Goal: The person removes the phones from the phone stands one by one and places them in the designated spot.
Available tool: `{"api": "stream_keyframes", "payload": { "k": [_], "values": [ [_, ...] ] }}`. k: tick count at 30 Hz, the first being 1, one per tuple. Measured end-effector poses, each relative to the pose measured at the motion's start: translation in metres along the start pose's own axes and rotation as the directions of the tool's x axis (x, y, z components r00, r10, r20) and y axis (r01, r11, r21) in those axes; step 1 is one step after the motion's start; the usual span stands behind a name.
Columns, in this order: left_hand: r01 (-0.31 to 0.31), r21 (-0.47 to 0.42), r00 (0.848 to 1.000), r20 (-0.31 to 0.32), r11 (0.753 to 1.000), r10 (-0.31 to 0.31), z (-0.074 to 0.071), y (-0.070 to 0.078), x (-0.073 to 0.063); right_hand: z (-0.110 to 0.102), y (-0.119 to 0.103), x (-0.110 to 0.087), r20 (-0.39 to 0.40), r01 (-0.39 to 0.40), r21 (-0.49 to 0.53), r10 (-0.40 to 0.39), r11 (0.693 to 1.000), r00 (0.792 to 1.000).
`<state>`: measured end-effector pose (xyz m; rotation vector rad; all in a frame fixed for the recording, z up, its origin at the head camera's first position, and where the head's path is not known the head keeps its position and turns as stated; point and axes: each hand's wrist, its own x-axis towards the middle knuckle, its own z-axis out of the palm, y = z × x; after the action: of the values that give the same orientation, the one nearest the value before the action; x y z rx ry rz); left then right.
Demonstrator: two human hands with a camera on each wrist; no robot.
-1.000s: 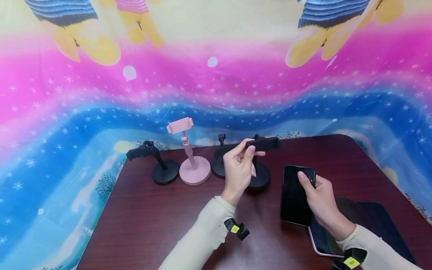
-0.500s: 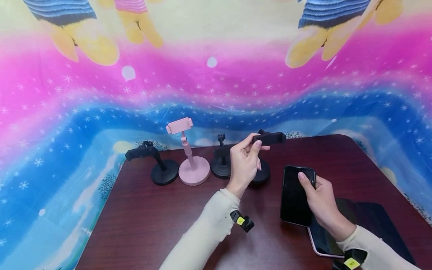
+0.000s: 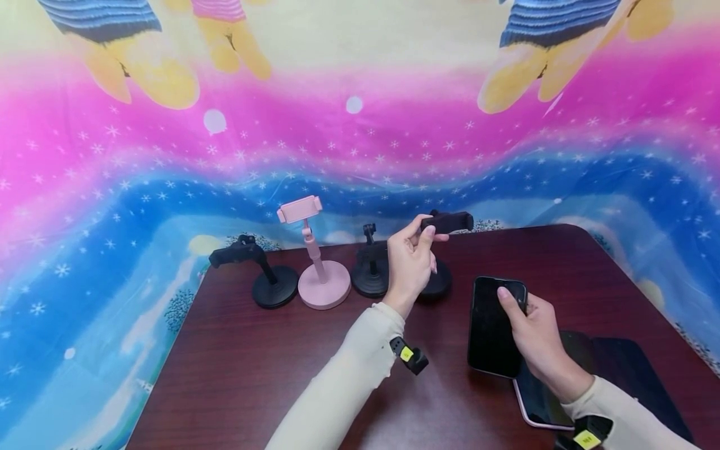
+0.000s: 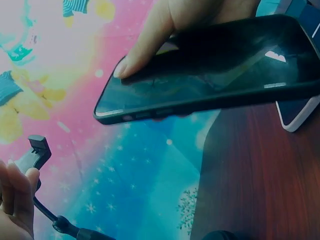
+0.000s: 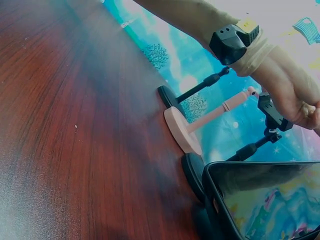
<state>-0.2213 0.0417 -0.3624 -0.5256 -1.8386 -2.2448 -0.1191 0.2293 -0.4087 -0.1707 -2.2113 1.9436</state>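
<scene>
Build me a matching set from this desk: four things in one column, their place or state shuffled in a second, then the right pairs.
1. pink stand
2. black stand clamp
3. black phone
4. white-edged phone

A. flat on the table, partly under another phone
B. pinched by the left hand
C. untouched, in the row of stands
D. gripped by the right hand

Pairs: 1-C, 2-B, 3-D, 4-A

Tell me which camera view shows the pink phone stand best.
The head view: the pink phone stand shows whole there, round base, post and clamp, standing between black stands. The right wrist view shows its base and post sideways, the top hidden behind the left arm. The left wrist view does not show it.
</scene>
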Motion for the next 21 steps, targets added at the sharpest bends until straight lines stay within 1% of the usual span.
{"api": "stream_keyframes", "payload": {
  "k": [4,7,12,18,21],
  "values": [
    [0.023,-0.001,1.000,-0.019,1.000,-0.023,-0.0001,-0.0030,0.0025,-0.0012,0.0009,0.0001,0.011,0.002,0.017,-0.003,1.000,1.000],
    [0.044,0.007,0.999,-0.020,0.999,-0.044,-0.0004,-0.0050,0.0039,-0.0017,0.0011,-0.0004,0.017,-0.002,0.020,0.002,1.000,1.000],
    [0.101,0.028,0.994,-0.031,0.994,-0.100,0.0000,-0.0067,0.0039,-0.0023,0.0014,-0.0008,0.021,-0.002,0.030,0.001,1.000,1.000],
    [0.144,0.053,0.988,-0.057,0.988,-0.141,0.0025,-0.0027,0.0048,-0.0031,0.0023,-0.0002,0.015,-0.001,0.003,0.001,1.000,1.000],
    [0.182,0.084,0.982,-0.062,0.980,-0.177,0.0036,0.0002,0.0059,-0.0039,0.0026,0.0000,0.015,-0.003,-0.014,0.003,1.000,1.000]
  ]
}}
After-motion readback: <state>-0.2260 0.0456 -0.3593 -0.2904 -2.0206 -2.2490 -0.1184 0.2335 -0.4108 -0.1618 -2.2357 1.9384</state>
